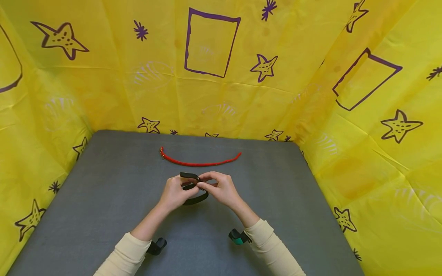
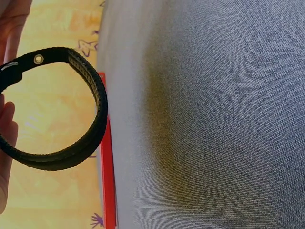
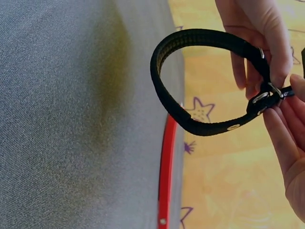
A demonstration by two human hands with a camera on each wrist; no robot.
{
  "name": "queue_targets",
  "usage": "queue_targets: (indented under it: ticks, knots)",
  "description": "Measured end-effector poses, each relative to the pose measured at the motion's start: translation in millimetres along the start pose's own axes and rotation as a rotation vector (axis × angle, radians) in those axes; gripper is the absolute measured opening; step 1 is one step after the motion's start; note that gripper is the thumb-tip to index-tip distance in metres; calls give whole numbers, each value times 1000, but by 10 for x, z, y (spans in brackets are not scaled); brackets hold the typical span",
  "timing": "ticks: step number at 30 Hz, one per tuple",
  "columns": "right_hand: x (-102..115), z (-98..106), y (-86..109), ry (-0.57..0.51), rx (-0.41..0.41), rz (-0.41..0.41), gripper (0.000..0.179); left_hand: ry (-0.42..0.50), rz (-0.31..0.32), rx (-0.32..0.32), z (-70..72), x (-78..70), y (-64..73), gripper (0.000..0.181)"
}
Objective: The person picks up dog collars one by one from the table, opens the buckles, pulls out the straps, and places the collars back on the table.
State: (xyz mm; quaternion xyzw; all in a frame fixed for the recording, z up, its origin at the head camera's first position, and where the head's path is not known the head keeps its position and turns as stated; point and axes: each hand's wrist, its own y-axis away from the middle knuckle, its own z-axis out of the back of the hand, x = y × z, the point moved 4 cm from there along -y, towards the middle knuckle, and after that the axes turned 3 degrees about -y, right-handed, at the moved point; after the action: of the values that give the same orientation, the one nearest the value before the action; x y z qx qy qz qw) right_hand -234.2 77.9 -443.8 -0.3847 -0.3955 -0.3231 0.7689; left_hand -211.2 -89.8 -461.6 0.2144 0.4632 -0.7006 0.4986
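A black collar (image 1: 196,200) is bent into a loop between my two hands, above the table. My left hand (image 1: 174,193) grips the strap on its left side, thumb towards the middle. With thumb and fingertips, my right hand (image 1: 223,188) pinches the collar by its metal buckle (image 3: 272,91). Strap and buckle overlap there, and fingers partly cover how they join. Metal eyelets (image 3: 233,127) show along the band in the right wrist view. Beyond the hands, a red collar (image 1: 198,165) lies in a shallow curve, its gold-coloured buckle end at the left.
A grey cloth-covered table (image 1: 276,184) spreads beneath the hands. Yellow fabric walls (image 1: 221,103) with drawn stars enclose its back and sides. Dark bands (image 1: 238,237) sit at both wrists, by the cream sleeves.
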Motion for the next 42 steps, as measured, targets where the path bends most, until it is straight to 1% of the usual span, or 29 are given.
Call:
queue_targets:
  ticks: [5, 10, 18, 24, 27, 33, 36, 42]
  knots:
    - [-12, 2, 5, 15, -7, -20, 20, -3, 8, -10, -1, -1, 5, 12]
    - [-15, 13, 11, 23, -26, -35, 21, 16, -12, -18, 5, -14, 8, 13]
    - [5, 27, 7, 8, -18, -33, 21, 42, -47, -27, 6, -13, 10, 17]
    - [-13, 31, 5, -1, -21, -58, 21, 51, -73, -46, 11, -21, 11, 19]
    - [-19, 33, 4, -2, -25, -64, 21, 58, -72, -54, 13, -15, 10, 19]
    - [-33, 56, -2, 5, -41, -67, 21, 107, -76, -56, 32, -31, -6, 16]
    - [-34, 66, -2, 3, -42, -61, 22, 102, -74, -49, 38, -41, -11, 15]
    - [-27, 71, 5, -22, -30, -56, 21, 83, -43, -38, 38, -45, 0, 15]
